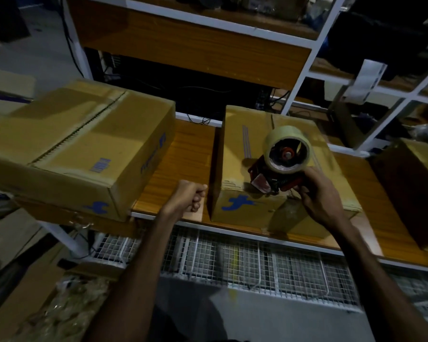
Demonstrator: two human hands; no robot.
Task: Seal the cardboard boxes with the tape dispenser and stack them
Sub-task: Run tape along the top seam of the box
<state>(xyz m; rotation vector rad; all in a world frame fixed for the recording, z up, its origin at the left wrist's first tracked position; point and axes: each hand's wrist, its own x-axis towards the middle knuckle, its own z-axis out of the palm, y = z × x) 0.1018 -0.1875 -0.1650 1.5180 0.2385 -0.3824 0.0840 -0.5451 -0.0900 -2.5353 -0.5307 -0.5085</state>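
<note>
The right hand (319,196) grips the red handle of the tape dispenser (281,164), fingers curled round it, holding the tool over the near top edge of the middle cardboard box (255,169); whether the dispenser touches the box cannot be told. A roll of pale clear tape (287,149) sits on the dispenser, its open core facing the camera, above and just beyond the right hand's fingers. The left hand (192,197) is closed into a loose fist and holds nothing; it hovers over the wooden bench (183,159) just to the left of the middle box, near that box's near left corner, without plainly touching it. The middle box stands on the bench under the right hand, its top flaps closed with the seam running away from the person, and a blue logo shows on its near face. To the left of the left hand sits a larger cardboard box (77,149), its flaps closed with a dark seam along the top, overhanging the near bench edge and resting on something lower that is mostly hidden. Well to the right of the right hand, a third cardboard box (415,183) stands at the frame's edge. Below both forearms a white wire mesh shelf (245,265) runs under the bench, and beyond the hands a white-framed rack (304,55) rises with wooden shelves.
</note>
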